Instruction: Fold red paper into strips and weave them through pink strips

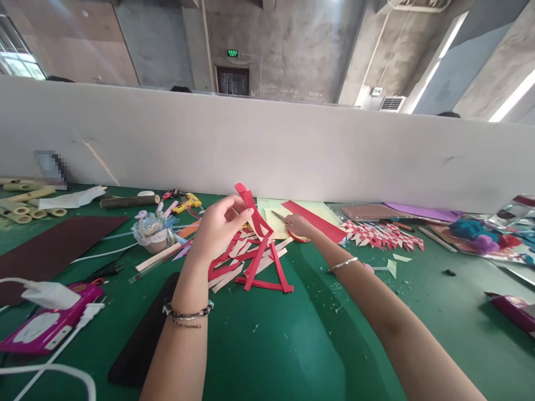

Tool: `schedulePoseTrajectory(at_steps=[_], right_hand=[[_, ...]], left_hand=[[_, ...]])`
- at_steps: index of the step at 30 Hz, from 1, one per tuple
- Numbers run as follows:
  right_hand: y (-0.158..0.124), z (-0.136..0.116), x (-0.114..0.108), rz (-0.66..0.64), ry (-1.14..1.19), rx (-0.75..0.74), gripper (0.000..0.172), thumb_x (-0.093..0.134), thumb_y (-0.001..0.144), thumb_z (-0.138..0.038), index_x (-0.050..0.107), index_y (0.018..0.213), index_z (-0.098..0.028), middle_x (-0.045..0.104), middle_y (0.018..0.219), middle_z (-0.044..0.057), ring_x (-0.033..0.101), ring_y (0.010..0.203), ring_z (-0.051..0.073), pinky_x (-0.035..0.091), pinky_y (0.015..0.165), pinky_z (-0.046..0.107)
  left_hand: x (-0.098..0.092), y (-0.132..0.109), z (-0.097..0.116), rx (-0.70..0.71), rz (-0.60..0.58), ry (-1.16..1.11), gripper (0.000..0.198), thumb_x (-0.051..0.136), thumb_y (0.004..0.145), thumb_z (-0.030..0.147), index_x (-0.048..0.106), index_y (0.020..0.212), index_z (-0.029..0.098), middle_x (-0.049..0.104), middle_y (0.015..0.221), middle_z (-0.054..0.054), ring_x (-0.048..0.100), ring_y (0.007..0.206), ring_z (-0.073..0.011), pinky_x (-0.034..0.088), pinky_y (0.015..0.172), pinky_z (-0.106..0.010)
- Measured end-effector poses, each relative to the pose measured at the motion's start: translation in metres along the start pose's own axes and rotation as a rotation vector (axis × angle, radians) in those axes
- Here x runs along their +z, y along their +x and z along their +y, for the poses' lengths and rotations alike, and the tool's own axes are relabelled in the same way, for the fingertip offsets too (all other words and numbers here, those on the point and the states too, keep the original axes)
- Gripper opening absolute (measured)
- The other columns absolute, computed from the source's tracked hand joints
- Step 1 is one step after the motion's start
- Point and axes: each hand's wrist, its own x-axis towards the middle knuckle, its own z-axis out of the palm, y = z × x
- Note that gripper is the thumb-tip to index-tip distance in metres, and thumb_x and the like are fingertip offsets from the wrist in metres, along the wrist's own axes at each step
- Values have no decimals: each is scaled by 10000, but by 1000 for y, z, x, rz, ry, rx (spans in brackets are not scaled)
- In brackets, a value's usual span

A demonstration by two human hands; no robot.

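Observation:
My left hand (223, 225) is closed, pinching folded red paper strips (247, 196) that stick up above the fingers. Farther right, my right hand (298, 225) is closed on a pair of scissors (277, 215). Their blades point left over pale yellow paper, and part of an orange handle shows below the hand. Beside that hand lies a wide red paper strip (321, 224), slanting down to the right. Below my left hand, a loose heap of red and pale pink strips (234, 262) covers the green table, with several longer red ones at its front.
A black phone (140, 340) lies by my left forearm. Farther left are a purple power strip (45, 317) with white cables, dark brown paper (54, 236) and a yellow glue gun (188, 203). Red-and-white woven paper pieces (384, 235) lie to the right. A white partition (267, 147) stands behind.

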Motion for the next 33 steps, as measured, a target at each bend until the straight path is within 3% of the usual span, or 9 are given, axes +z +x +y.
schedulePoseTrajectory(at_steps=[2,4,8,14,17,21,26,30,33], right_hand=[[-8,-5,4,-185,-52,-155,219,489,876,-194,574,1074,-160,603,1045,55,586,890,152,489,779,312],[-23,-10,10,-329,-120,-314,321,481,814,-37,594,1067,-198,620,1054,49,570,934,154,473,795,274],[-66,-17,19,-402,-245,-489,511,422,717,98,580,1105,-197,484,1288,97,456,1130,249,435,847,344],[-111,-10,8,-329,-236,-495,452,348,789,28,490,1166,-177,532,1165,114,523,1005,201,466,769,299],[-118,-3,3,-278,-190,-513,433,304,833,3,468,1181,-194,546,1103,84,530,958,167,461,747,260],[-123,4,16,-300,-439,-591,437,409,807,-3,509,1158,-244,524,1119,75,528,904,180,450,697,257],[-124,5,35,-273,-455,-615,192,439,859,-85,588,942,-174,557,928,72,539,809,162,443,696,249],[-123,4,33,-250,-394,-590,187,401,894,-128,582,889,-173,544,1022,78,554,809,142,450,674,238],[-127,4,24,-166,-185,-541,165,419,895,-174,581,923,-196,520,1107,76,552,920,154,460,723,251]], left_hand=[[0,0,-1,4,-28,-9,151,550,797,333,562,744,192,563,660,-7,507,550,-123,378,449,-195],[2,1,-2,6,13,-19,150,543,798,333,565,762,189,574,697,-20,539,608,-137,396,468,-197],[18,-1,2,-5,105,-166,145,532,800,335,547,787,191,601,758,-30,580,726,-153,452,589,-217],[62,-13,10,-226,-297,-588,154,504,826,341,534,838,190,616,702,-12,613,661,-142,488,670,-273],[70,-25,-2,-335,-397,-638,155,539,815,336,515,873,194,621,665,-5,621,651,-138,481,651,-258],[66,-45,-31,-466,-494,-474,391,529,823,368,435,1151,178,673,796,-69,653,815,-205,489,692,-309],[59,-65,-66,-493,-486,-126,504,445,842,387,312,1283,181,688,840,-72,653,852,-241,489,718,-357],[54,-77,-69,-455,-413,44,503,437,832,400,338,1285,206,649,940,-78,628,818,-238,470,699,-356],[49,-89,-59,-340,-387,252,460,426,835,404,381,1262,238,596,1066,-78,614,798,-218,472,640,-320]])
